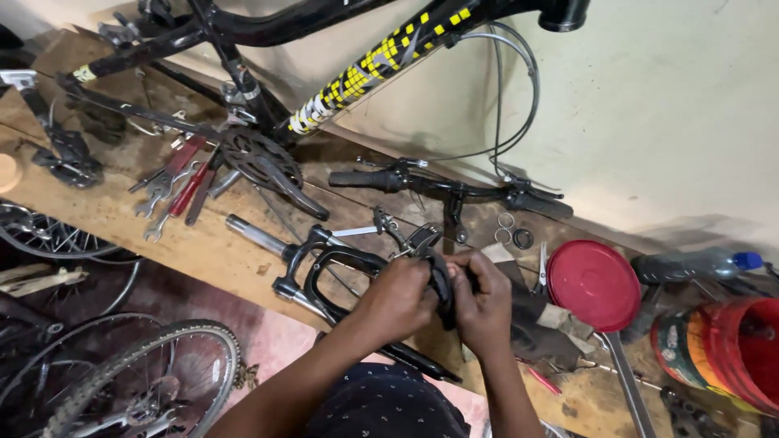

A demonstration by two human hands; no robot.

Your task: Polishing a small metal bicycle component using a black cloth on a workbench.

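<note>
From the head view, both hands meet over the near edge of the wooden desk: the left hand and the right hand are curled shut around a small black part, of which only a curved strip shows between the fingers, so its kind cannot be told. The part sits at the crown of a black suspension fork that lies flat on the desk, its silver steerer pointing toward the far left; the fork's legs vanish under the left forearm. Just beyond the hands lies a black handlebar with grips and brake levers, its cables looping up the wall. Above it a black bicycle frame with yellow checks is cut off by the top edge, its chainring and crank hanging over the desk. Toward the desk's left end lie spanners and red-handled pliers. Right of the hands a round red lid rests flat, what is beneath it hidden. At the right edge a red bucket is cut off, its contents unreadable, and a clear bottle with a blue cap lies on its side. Spoked wheels stand on the floor at lower left, partly out of frame.
</note>
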